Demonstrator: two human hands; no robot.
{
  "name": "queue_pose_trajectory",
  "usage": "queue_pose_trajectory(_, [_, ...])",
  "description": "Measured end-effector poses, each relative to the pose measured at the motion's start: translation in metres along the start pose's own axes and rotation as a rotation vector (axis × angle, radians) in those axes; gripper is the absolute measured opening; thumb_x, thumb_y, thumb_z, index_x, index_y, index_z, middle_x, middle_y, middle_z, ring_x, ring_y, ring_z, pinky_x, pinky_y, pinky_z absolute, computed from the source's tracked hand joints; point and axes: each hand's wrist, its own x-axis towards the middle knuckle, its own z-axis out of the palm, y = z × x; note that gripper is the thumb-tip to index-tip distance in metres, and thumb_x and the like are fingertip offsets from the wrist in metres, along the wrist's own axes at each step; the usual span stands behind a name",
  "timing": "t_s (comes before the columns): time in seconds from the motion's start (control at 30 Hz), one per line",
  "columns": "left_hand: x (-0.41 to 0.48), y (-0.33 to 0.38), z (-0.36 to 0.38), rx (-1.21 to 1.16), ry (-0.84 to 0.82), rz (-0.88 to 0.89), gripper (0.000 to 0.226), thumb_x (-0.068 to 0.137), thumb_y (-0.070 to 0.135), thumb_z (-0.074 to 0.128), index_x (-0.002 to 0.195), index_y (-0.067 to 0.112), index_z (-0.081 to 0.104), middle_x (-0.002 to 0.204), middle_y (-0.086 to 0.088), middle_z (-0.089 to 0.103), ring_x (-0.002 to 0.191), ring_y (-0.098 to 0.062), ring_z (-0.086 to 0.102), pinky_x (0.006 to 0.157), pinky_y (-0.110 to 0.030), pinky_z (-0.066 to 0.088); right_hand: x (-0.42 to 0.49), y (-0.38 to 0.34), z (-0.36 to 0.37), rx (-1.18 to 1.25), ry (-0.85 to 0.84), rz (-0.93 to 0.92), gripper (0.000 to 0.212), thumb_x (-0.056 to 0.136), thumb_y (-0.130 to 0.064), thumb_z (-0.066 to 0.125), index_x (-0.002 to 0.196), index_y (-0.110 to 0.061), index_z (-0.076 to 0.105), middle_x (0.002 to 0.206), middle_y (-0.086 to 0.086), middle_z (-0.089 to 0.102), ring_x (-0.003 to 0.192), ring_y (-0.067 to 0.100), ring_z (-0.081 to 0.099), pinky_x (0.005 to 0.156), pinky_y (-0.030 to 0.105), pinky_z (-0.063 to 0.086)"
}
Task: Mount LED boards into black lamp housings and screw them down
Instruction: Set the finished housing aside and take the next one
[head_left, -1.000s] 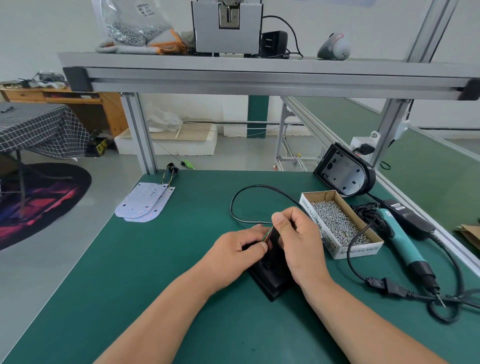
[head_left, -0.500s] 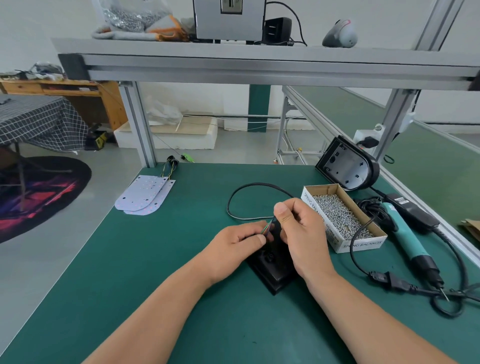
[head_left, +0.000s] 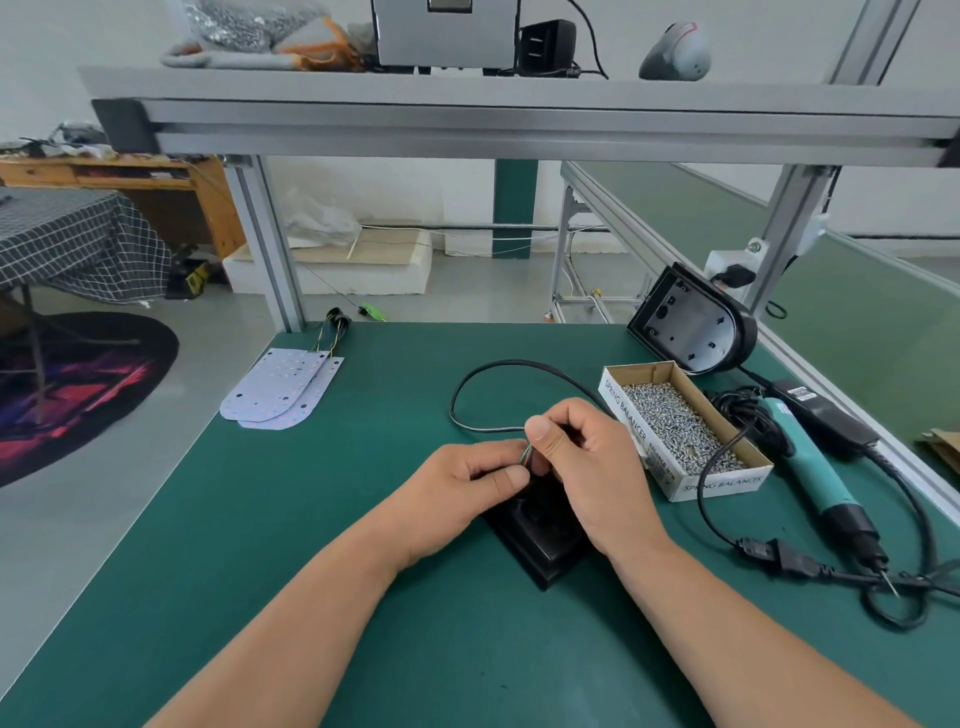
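A black lamp housing (head_left: 540, 540) lies on the green table in front of me, partly hidden under both hands. My left hand (head_left: 462, 493) grips its upper left edge, fingers curled. My right hand (head_left: 587, 467) pinches thin coloured wires (head_left: 525, 457) just above the housing. A black cable (head_left: 483, 384) loops away from the housing toward the back. Two white LED boards (head_left: 280, 389) with wires lie overlapped at the far left of the table. A second black housing (head_left: 691, 327) leans upright at the back right.
An open cardboard box of screws (head_left: 675, 431) sits right of my hands. Beyond it a teal electric screwdriver (head_left: 815, 467) lies with its cord and plug (head_left: 769, 556) coiled near the right edge. An aluminium frame shelf (head_left: 519, 119) spans overhead.
Both hands stay on the housing; my right hand has lifted the pinched wires slightly. The view has tilted down a little.
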Motion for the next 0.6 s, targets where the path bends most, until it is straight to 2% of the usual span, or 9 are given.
queue_pose_trajectory(0.07, [0.0029,-0.0002,-0.0006,0.048,-0.029,0.003,0.025,0.108,0.024,0.059,0.118,0.005,0.072,0.111,-0.017,0.067,0.106,-0.014,0.055,0.109,-0.051,0.045,-0.0020,0.0017,0.0005,-0.010,0.023,-0.007,0.027,0.099,-0.031,0.069,0.078,-0.017,0.062,0.066,0.002,0.065,0.059,0.006,0.051,0.062,0.018,0.041])
queue_pose_trajectory(0.13, [0.0032,0.0008,-0.0003,0.043,-0.060,0.014,0.019,0.109,0.014,0.058,0.113,0.004,0.073,0.106,0.001,0.068,0.106,-0.012,0.057,0.106,-0.041,0.044,-0.0035,0.0022,0.0016,-0.003,0.046,0.000,0.029,0.100,-0.031,0.068,0.076,-0.017,0.060,0.062,-0.003,0.061,0.057,0.005,0.049,0.060,0.018,0.040])
queue_pose_trajectory(0.2, [0.0038,0.0008,0.0003,0.016,-0.081,0.024,0.020,0.109,0.007,0.057,0.116,0.003,0.075,0.124,0.009,0.073,0.122,-0.012,0.062,0.115,-0.035,0.042,-0.0033,0.0025,0.0017,0.003,0.069,0.008,0.029,0.101,-0.032,0.068,0.076,-0.019,0.059,0.059,-0.012,0.056,0.055,0.003,0.046,0.058,0.016,0.038])
queue_pose_trajectory(0.27, [0.0057,-0.0012,-0.0009,0.011,-0.080,0.027,0.022,0.108,0.007,0.058,0.119,0.000,0.075,0.140,-0.001,0.071,0.136,-0.016,0.059,0.121,-0.035,0.040,-0.0025,0.0033,0.0018,0.016,0.082,0.018,0.029,0.101,-0.033,0.067,0.076,-0.020,0.059,0.057,-0.016,0.052,0.053,0.002,0.045,0.056,0.015,0.037])
queue_pose_trajectory(0.33, [0.0060,-0.0020,-0.0025,0.002,-0.078,0.037,0.023,0.108,0.006,0.058,0.121,-0.003,0.074,0.144,-0.009,0.066,0.134,-0.011,0.058,0.121,-0.031,0.041,-0.0024,0.0026,0.0019,0.041,0.088,0.030,0.028,0.100,-0.035,0.066,0.075,-0.024,0.059,0.055,-0.017,0.051,0.050,0.001,0.044,0.054,0.013,0.035])
queue_pose_trajectory(0.4, [0.0055,-0.0016,-0.0024,-0.016,-0.081,0.040,0.023,0.108,0.004,0.058,0.123,-0.003,0.074,0.147,-0.005,0.065,0.135,-0.006,0.057,0.118,-0.023,0.041,-0.0021,0.0018,0.0016,0.056,0.088,0.034,0.028,0.098,-0.038,0.066,0.073,-0.027,0.058,0.054,-0.017,0.050,0.049,0.002,0.043,0.052,0.013,0.034])
queue_pose_trajectory(0.53, [0.0048,-0.0010,-0.0018,-0.009,-0.066,0.033,0.026,0.106,0.008,0.058,0.123,-0.004,0.074,0.147,0.004,0.067,0.145,-0.012,0.053,0.124,-0.033,0.037,0.0002,0.0034,-0.0004,0.039,0.060,0.028,0.030,0.097,-0.041,0.066,0.074,-0.023,0.059,0.057,-0.016,0.050,0.051,0.003,0.041,0.054,0.014,0.033])
queue_pose_trajectory(0.6, [0.0034,-0.0010,-0.0020,-0.002,-0.051,0.034,0.027,0.105,0.010,0.057,0.121,-0.005,0.074,0.146,0.009,0.067,0.145,-0.012,0.054,0.123,-0.031,0.038,0.0024,0.0036,-0.0016,0.011,0.029,0.014,0.030,0.097,-0.041,0.067,0.077,-0.020,0.062,0.059,-0.017,0.052,0.053,0.002,0.043,0.055,0.013,0.033])
